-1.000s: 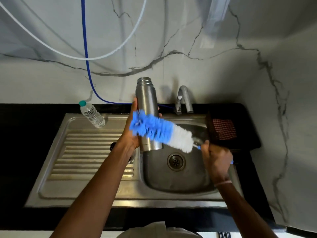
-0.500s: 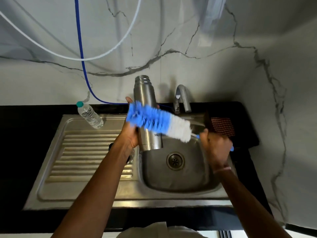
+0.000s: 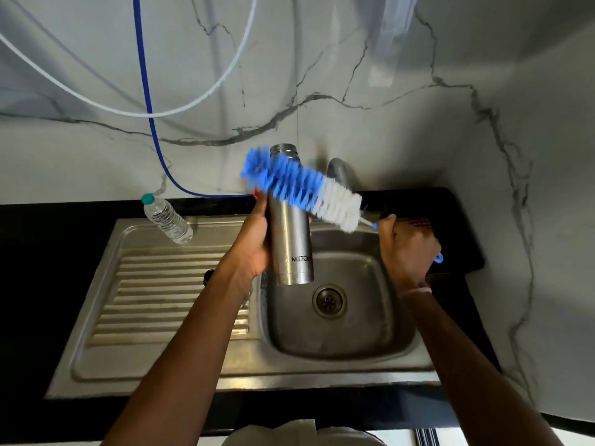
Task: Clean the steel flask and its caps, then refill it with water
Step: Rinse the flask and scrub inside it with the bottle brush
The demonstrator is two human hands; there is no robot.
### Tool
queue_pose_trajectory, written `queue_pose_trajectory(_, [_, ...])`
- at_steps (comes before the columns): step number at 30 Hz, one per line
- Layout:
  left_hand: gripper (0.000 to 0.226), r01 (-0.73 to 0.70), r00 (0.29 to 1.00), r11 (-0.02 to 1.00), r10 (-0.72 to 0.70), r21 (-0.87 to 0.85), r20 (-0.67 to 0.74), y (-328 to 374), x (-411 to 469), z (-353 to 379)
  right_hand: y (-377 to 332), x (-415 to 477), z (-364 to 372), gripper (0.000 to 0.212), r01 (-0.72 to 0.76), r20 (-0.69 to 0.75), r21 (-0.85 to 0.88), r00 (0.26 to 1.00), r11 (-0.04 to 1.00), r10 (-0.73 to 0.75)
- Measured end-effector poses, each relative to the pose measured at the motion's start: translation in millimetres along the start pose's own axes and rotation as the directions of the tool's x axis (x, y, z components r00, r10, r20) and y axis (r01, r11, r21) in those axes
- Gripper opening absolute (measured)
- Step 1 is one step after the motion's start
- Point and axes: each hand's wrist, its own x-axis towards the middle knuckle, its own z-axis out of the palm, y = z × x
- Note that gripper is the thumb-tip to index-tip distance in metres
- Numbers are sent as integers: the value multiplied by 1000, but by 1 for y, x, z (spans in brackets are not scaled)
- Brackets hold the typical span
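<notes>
One flask, one brush, two hands

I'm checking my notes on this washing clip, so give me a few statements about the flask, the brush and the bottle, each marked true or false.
1. The left hand holds the steel flask upright over the sink basin. True.
2. The right hand grips the handle of the brush. True.
3. The brush is inside the flask. False: its bristles lie across the flask's outside, near the top.
4. The plastic bottle stands in the basin. False: it lies on the drainboard.
</notes>
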Motion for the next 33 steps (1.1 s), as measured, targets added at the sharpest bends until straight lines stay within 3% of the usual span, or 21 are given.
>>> queue_pose_trajectory(2, [63,-9,995,1000,7,-27,-96,-3,14,-19,11,-40,-12,54,115,10,93,993,989,-116])
queue_pose_trajectory(3, [74,-1,991,999,-7,-54,-137,-2,23,-25,13,-57,-22,54,116,12,189,993,975,-121])
queue_pose_trajectory(5, [89,-8,1000,993,5,-116,-27,4,24,-25,16,-75,-33,56,77,-16,311,997,947,-76])
queue_pose_trajectory(6, [89,-67,997,998,66,-22,-26,1,13,-18,16,-74,-34,57,63,-25,309,998,949,-58])
queue_pose_trajectory(7, [81,-111,991,994,109,20,79,7,6,-14,16,-66,-30,57,64,-42,273,998,960,-55])
queue_pose_trajectory(8, [67,-40,995,987,25,155,94,8,-4,-1,16,-53,-25,58,46,-50,214,998,976,-36])
queue_pose_trajectory(9, [59,-2,1000,969,-2,246,17,-1,2,-1,16,-37,-17,57,3,-55,140,998,990,5])
queue_pose_trajectory(10, [63,0,1000,970,-1,245,4,-7,2,2,14,-20,-10,55,-46,-58,80,997,996,51])
queue_pose_trajectory(12, [85,61,995,998,-62,24,80,-6,4,9,7,13,-2,50,-126,-87,5,988,992,126])
queue_pose_trajectory(14, [91,30,994,995,-20,-95,110,-2,2,0,-1,28,-2,49,-152,-69,35,986,988,154])
queue_pose_trajectory(16, [80,24,992,995,-11,-100,126,-4,4,2,-1,17,-5,50,-117,-56,69,991,991,121])
queue_pose_trajectory(19, [39,-74,997,995,72,-69,-26,-3,4,-5,7,-34,-18,56,31,-31,163,999,986,-27])
queue_pose_trajectory(23, [84,-65,983,987,89,-149,161,10,8,-24,16,-75,-33,56,70,3,300,997,951,-74])
queue_pose_trajectory(28, [64,-35,990,998,43,-56,136,-5,6,-20,2,-9,-1,51,-71,-53,74,996,995,75])
queue_pose_trajectory(31, [81,0,979,999,8,-43,201,1,-2,-8,-14,20,-3,49,-153,-62,94,985,984,160])
queue_pose_trajectory(33, [80,-26,979,999,32,-31,201,6,-8,-8,-13,6,-10,50,-95,-54,86,993,992,100])
